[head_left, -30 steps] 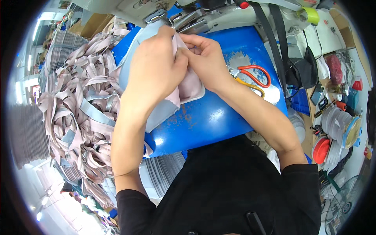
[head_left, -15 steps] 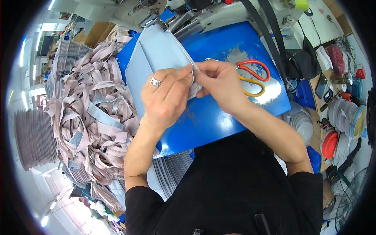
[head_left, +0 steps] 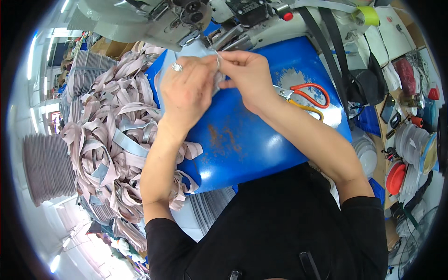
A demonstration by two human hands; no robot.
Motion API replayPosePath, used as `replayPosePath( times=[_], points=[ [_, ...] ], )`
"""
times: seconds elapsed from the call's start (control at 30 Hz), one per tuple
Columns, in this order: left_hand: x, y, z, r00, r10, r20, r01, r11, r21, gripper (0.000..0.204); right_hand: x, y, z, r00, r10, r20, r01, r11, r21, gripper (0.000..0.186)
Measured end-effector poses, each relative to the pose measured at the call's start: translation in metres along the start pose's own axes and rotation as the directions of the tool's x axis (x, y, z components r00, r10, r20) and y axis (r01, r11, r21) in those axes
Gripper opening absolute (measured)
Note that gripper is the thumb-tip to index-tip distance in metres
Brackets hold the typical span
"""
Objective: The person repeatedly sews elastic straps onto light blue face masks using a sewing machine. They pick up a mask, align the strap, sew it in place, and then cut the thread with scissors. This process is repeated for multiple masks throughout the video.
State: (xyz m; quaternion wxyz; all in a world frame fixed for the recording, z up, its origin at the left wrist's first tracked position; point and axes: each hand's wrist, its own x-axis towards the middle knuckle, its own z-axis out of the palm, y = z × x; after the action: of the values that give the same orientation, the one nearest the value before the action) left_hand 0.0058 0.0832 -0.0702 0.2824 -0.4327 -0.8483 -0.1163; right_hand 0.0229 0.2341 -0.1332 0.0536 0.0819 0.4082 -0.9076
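A light blue piece of fabric (head_left: 197, 50) lies at the foot of a sewing machine (head_left: 249, 16), mostly covered by my hands. My left hand (head_left: 189, 91), with a silver ring, is closed over the fabric, its fingertips at the right edge. My right hand (head_left: 247, 74) pinches that same edge between thumb and forefinger, close beside the left fingertips. Scissors (head_left: 305, 97) with one red and one yellow handle rest on the blue tabletop (head_left: 252, 140), their tips partly behind my right wrist.
Pinkish-grey fabric strips (head_left: 116, 126) are heaped at the left, some lapping onto the tabletop. Stacks of folded grey pieces (head_left: 49, 168) stand beyond them. Black straps (head_left: 333, 51) hang at the right, near a side bench with a phone (head_left: 388, 108) and thread spools (head_left: 408, 140).
Both hands have moved away from me toward the machine, taking the fabric along. Less of the fabric shows now, and a rusty patch of tabletop is uncovered.
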Motion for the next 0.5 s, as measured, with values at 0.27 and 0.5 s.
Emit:
replayPosePath(
  times=[0.27,0.5],
  points=[
    [-0.056,0.055,0.015,0.977,-0.206,-0.059,0.19,0.962,-0.198,0.045,0.014,0.014,0.01,0.966,-0.196,-0.171,0.178,0.977,-0.115,0.021],
    [-0.066,0.024,-0.01,0.897,-0.378,0.229,0.398,0.916,-0.048,0.055,0.013,0.011,0.011,0.968,-0.196,-0.158,0.119,0.909,-0.4,0.024]
  ],
)
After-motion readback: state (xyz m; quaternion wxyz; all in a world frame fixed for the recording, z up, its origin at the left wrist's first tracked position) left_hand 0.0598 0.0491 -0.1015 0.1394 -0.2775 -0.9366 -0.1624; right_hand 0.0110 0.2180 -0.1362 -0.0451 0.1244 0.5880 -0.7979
